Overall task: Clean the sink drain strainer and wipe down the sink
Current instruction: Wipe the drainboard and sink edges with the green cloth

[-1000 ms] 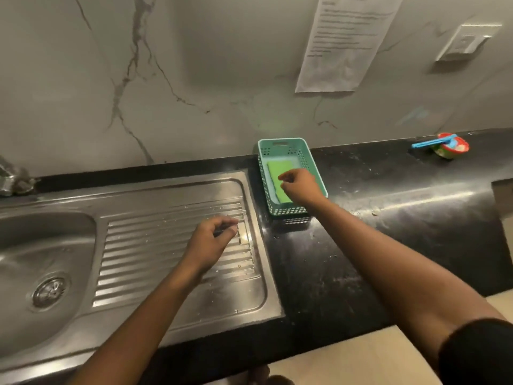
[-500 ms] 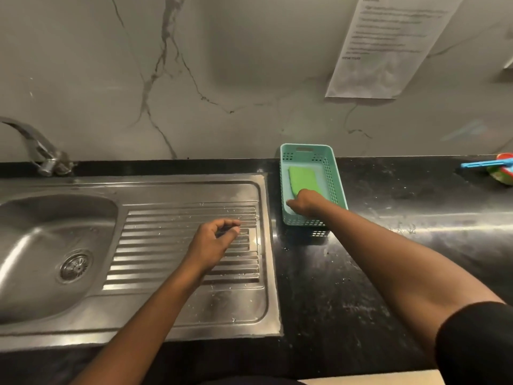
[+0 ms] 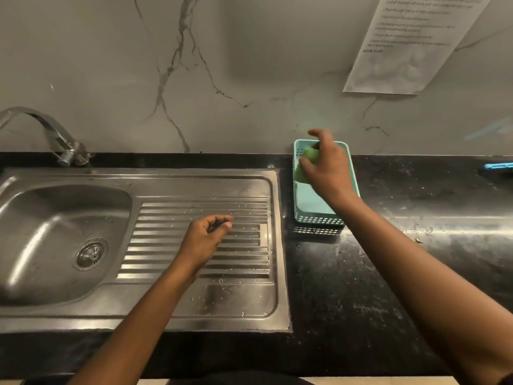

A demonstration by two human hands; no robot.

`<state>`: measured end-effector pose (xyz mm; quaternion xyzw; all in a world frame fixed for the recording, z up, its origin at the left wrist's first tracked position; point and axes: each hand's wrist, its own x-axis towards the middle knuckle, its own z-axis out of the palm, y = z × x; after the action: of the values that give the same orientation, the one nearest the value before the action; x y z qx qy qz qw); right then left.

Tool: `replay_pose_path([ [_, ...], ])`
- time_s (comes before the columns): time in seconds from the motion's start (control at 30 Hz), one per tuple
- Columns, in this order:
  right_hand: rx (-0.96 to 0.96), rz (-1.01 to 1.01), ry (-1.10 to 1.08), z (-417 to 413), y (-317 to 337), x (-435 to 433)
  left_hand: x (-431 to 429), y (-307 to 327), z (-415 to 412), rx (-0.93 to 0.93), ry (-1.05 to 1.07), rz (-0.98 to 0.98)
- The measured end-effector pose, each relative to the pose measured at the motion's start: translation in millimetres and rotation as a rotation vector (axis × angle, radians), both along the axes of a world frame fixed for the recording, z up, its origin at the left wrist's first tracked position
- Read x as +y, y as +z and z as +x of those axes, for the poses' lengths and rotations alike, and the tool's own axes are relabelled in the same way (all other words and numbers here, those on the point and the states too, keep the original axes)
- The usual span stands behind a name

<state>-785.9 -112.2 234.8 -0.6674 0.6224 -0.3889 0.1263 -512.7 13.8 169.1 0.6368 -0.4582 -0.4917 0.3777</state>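
A steel sink (image 3: 55,290) fills the left, with a round drain strainer (image 3: 91,254) in the bowl's floor. My right hand (image 3: 329,170) grips a green sponge (image 3: 308,158) and holds it lifted above the teal basket (image 3: 315,218) on the black counter; most of the sponge is hidden by my fingers. My left hand (image 3: 206,241) hovers over the ribbed drainboard (image 3: 244,262), fingers curled loosely with nothing in them.
A curved tap (image 3: 55,134) stands behind the bowl at the far left. A printed paper sheet (image 3: 402,51) hangs on the marble wall at the upper right. A blue object (image 3: 498,165) lies at the counter's right edge. The black counter (image 3: 361,301) is speckled with water.
My right hand closed on the green sponge and lifted it out of the basket. The view has shifted left, showing more of the bowl and the tap. My left hand has stayed put.
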Motion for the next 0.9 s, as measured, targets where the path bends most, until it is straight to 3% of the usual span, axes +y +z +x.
replay_pose_path([
  [0.17, 0.694, -0.162, 0.361, 63, -30, 9, 12, -2, 16, -0.022, 0.036, 0.006],
  [0.3, 0.982, 0.228, 0.473, 89, -77, 20, 19, -3, 32, 0.004, 0.081, 0.006],
  [0.37, 0.988, 0.38, 0.473, 90, -97, 25, 24, -4, 41, 0.016, 0.094, 0.007],
  [0.53, 0.815, 0.419, 0.372, 94, -119, 18, 33, -10, 54, 0.017, 0.103, 0.027],
  [0.7, 0.939, 0.725, 0.366, 92, -131, 4, 33, -10, 58, 0.028, 0.087, 0.034],
  [0.9, 0.98, 0.656, 0.372, 86, -143, 27, 30, -13, 63, 0.04, 0.048, 0.028],
])
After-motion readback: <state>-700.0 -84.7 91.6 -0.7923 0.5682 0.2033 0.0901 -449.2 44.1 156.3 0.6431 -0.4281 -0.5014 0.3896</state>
